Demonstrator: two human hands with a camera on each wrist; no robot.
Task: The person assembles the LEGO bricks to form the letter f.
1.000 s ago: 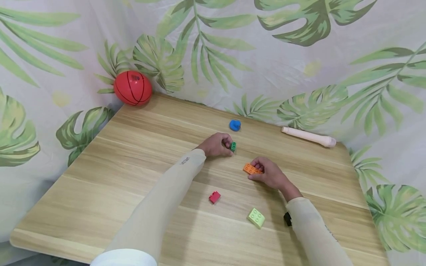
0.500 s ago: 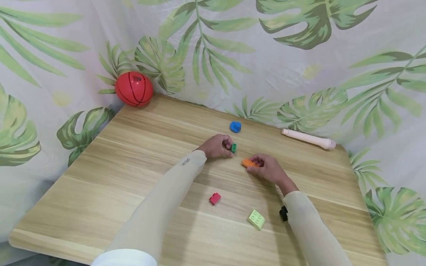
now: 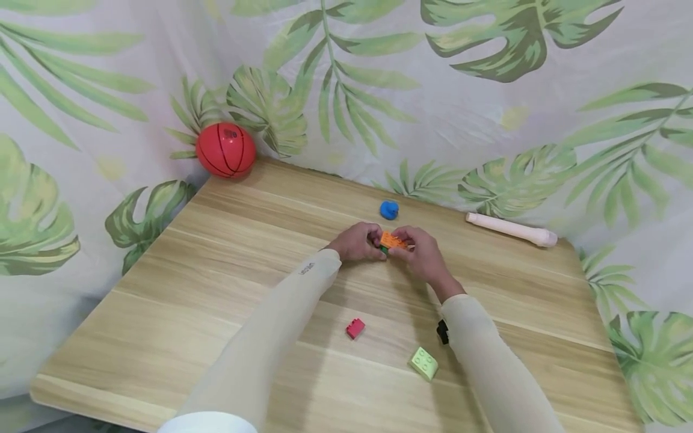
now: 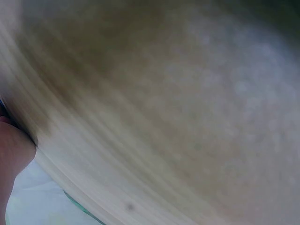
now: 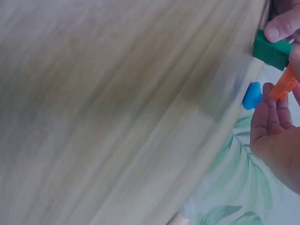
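In the head view my left hand (image 3: 357,242) pinches a green toy brick (image 3: 384,248) just above or on the table; I cannot tell which. My right hand (image 3: 425,255) holds an orange studded brick (image 3: 393,240) by its right end, over the green one. From the right wrist, the thumb lies on the green brick (image 5: 272,49), and the orange brick (image 5: 282,86) is close against it. Whether the two are joined cannot be made out. Only part of the left hand (image 4: 15,152) shows at the left wrist view's edge.
A red brick (image 3: 355,328) and a pale green brick (image 3: 423,363) lie nearer on the wooden table (image 3: 178,313). Behind the hands sits a small blue toy (image 3: 389,210). A red ball (image 3: 225,150) is at the far left corner, a pale pink stick (image 3: 511,230) at the back right.
My right hand has carried the orange brick left and away from me, from apart to over the green brick. The left hand keeps its hold on the green brick in nearly the same place.
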